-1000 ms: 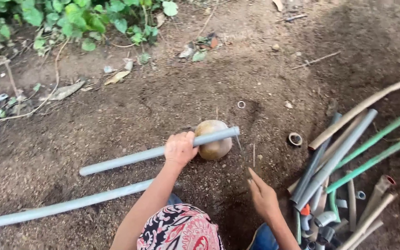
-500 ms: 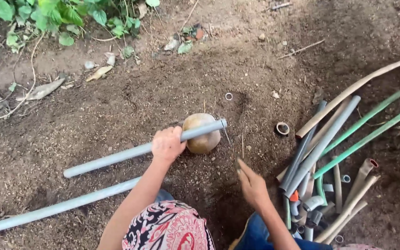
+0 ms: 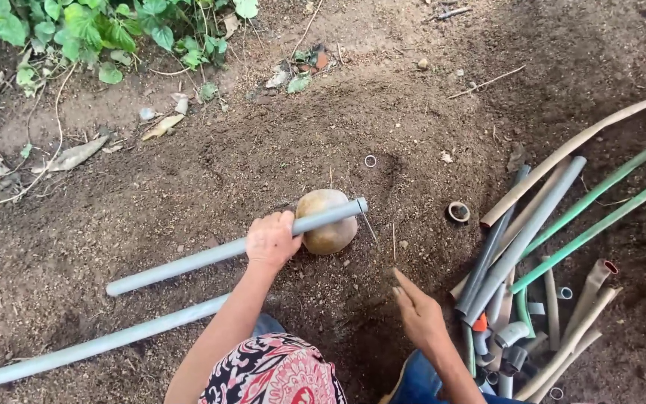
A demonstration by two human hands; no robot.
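The left hand (image 3: 271, 241) is clamped down over a short grey plastic pipe (image 3: 233, 251), fingers curled round it and knuckles up, gripping it not far from its right end. That pipe runs at a slant across the bare dirt ground (image 3: 188, 187), its right end lifted and resting across the top of a rounded tan stone (image 3: 327, 224) that sits near the middle of the patch of soil. The hand is just beside the stone, on its left. Below and to the left, a longer grey pipe (image 3: 91, 348) lies flat on the earth, roughly parallel to the first, running off the left edge of the view. The right hand (image 3: 419, 318) hangs open and empty above the soil, fingers straight and together, pointing up toward the stone but well clear of it, holding nothing. Just to its right lies a heap of pipe offcuts (image 3: 521, 254), grey, green and tan lengths fanned out toward the right edge, with small fittings jumbled at the bottom. A small pipe ring (image 3: 458, 212) sits on the dirt between the stone and the heap. Leafy green plants (image 3: 99, 30) crowd the top left corner.
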